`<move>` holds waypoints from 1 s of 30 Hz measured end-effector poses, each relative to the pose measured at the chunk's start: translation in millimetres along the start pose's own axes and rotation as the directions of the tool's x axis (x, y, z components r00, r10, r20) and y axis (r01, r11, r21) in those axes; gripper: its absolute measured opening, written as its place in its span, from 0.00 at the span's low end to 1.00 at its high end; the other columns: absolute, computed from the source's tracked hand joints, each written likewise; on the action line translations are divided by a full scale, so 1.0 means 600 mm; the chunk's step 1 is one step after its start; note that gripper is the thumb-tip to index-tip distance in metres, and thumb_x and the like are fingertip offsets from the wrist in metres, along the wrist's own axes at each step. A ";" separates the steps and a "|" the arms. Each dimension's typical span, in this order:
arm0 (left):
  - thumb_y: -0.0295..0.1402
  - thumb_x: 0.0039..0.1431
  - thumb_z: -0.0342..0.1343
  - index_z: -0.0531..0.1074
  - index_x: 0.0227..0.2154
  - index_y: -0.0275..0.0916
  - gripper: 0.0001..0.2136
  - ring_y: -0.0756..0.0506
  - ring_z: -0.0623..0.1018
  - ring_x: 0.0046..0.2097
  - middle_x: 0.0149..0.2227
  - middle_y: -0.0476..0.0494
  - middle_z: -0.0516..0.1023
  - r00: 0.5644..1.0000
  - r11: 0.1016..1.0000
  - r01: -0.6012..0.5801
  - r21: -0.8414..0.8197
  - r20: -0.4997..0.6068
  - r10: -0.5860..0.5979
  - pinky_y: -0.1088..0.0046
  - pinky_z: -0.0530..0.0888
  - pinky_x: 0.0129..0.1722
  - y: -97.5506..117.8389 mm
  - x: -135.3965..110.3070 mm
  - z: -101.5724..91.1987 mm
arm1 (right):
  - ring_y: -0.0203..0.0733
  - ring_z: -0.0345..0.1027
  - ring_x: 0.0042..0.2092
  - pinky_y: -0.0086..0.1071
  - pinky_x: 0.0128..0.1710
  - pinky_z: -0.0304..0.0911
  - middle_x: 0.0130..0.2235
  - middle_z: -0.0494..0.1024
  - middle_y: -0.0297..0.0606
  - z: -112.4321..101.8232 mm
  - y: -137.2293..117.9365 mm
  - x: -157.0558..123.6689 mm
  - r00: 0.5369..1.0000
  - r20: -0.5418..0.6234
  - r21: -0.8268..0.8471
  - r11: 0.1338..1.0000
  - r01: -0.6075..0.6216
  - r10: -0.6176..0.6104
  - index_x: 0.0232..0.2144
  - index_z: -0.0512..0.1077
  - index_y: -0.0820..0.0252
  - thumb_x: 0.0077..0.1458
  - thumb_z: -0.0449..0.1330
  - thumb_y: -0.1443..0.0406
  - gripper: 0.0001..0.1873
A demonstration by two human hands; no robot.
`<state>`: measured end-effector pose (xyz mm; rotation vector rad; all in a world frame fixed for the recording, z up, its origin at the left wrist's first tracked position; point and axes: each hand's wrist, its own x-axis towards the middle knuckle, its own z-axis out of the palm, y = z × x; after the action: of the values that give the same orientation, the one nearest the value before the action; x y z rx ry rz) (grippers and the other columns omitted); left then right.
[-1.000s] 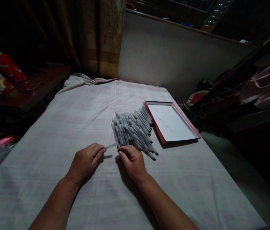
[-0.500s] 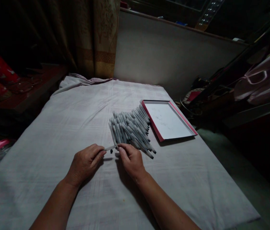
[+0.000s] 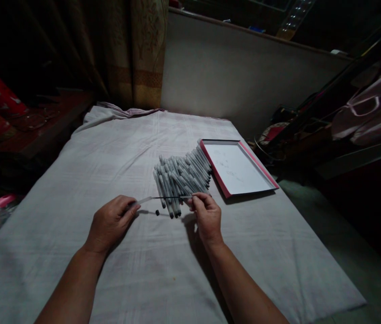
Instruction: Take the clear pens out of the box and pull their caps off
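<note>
My left hand [image 3: 113, 220] is closed round a clear pen barrel [image 3: 144, 200] that points to the right. Between thumb and fingers, my right hand [image 3: 206, 217] pinches the end of a thin pen refill [image 3: 166, 197] with a dark ink stretch. The refill's far end sits at or just inside the barrel's mouth; I cannot tell which. Behind it lies a heap of pens [image 3: 183, 175], clear with dark ends. A small black pen cap or plug [image 3: 157, 213] rests on the cloth between my hands.
A shallow red-edged box lid [image 3: 241, 168] with a white inside lies right of the pens. A pale checked cloth [image 3: 119, 148] covers the surface. At the left stands a dark red table [image 3: 38, 135] with a red container [image 3: 3, 96]. A curtain [image 3: 146, 58] hangs behind.
My right hand has moved right, away from the left, drawing the dark refill out of the barrel. My left hand has shifted slightly left and up with the barrel.
</note>
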<state>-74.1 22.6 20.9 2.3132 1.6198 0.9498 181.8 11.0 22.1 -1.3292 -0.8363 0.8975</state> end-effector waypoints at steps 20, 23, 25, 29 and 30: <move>0.43 0.70 0.50 0.76 0.39 0.41 0.13 0.48 0.79 0.33 0.31 0.46 0.81 0.963 0.957 -0.264 -0.121 0.023 0.269 0.73 0.74 0.34 0.069 -0.014 0.033 | 0.35 0.63 0.23 0.27 0.23 0.58 0.18 0.69 0.30 0.012 0.002 -0.049 0.865 0.502 -0.282 0.941 0.187 -0.021 0.21 0.71 0.58 0.61 0.57 0.49 0.24; 0.41 0.71 0.49 0.75 0.39 0.41 0.13 0.48 0.78 0.32 0.31 0.46 0.81 0.943 0.941 -0.326 -0.093 0.041 0.331 0.73 0.73 0.34 0.073 -0.011 0.034 | 0.34 0.61 0.22 0.27 0.22 0.56 0.17 0.67 0.30 0.016 0.003 -0.044 0.855 0.514 -0.244 0.968 0.067 0.071 0.17 0.68 0.58 0.58 0.58 0.45 0.29; 0.42 0.71 0.48 0.75 0.39 0.41 0.14 0.48 0.78 0.32 0.32 0.46 0.81 0.940 0.940 -0.337 -0.057 0.036 0.339 0.73 0.72 0.34 0.069 -0.009 0.031 | 0.34 0.60 0.21 0.27 0.21 0.56 0.17 0.67 0.30 0.015 0.004 -0.038 0.859 0.496 -0.228 0.974 -0.009 0.124 0.17 0.68 0.58 0.57 0.58 0.43 0.29; 0.46 0.72 0.45 0.74 0.35 0.41 0.18 0.47 0.78 0.32 0.31 0.46 0.80 0.959 0.964 -0.265 -0.008 0.105 0.264 0.72 0.71 0.33 0.055 -0.005 0.020 | 0.33 0.58 0.19 0.27 0.19 0.54 0.16 0.67 0.30 0.003 -0.001 -0.024 0.873 0.453 -0.198 0.975 -0.097 0.179 0.18 0.69 0.58 0.53 0.60 0.41 0.29; 0.47 0.71 0.44 0.74 0.33 0.41 0.20 0.47 0.77 0.31 0.30 0.47 0.79 0.961 0.971 -0.237 -0.017 0.141 0.237 0.73 0.70 0.32 0.053 -0.004 0.018 | 0.33 0.57 0.19 0.26 0.19 0.53 0.16 0.67 0.30 -0.001 -0.004 -0.021 0.867 0.461 -0.192 0.975 -0.110 0.189 0.19 0.69 0.59 0.52 0.61 0.41 0.28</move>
<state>-43.5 9.8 26.4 2.5526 1.3101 0.8051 177.0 -0.4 24.5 -1.3430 -1.2182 1.3390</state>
